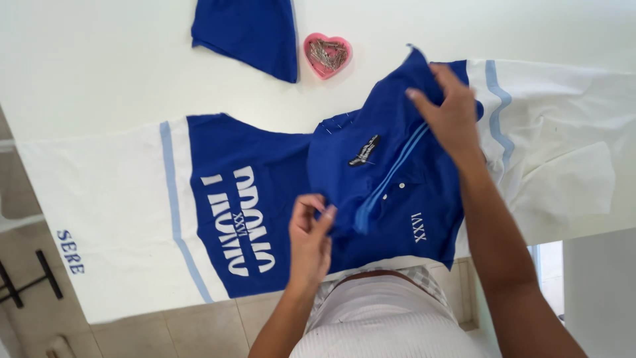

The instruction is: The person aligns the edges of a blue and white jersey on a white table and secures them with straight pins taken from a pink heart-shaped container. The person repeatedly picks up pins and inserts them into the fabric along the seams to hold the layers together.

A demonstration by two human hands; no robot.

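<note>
While both hands pinch the blue shirt panel [391, 179], left hand [310, 242] at its lower edge and right hand [450, 109] at its top, alignment is judged under way, so pinning calls for the heart-shaped pin dish [327, 55].

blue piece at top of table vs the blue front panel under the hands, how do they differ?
The loose blue fabric piece is plain; the blue front panel carries a button placket, light stripes and a badge. The loose piece lies untouched beside the pink heart-shaped pin dish; the panel is gripped by the left hand and right hand, with its top corner lifted. Both share the same royal blue.
</note>
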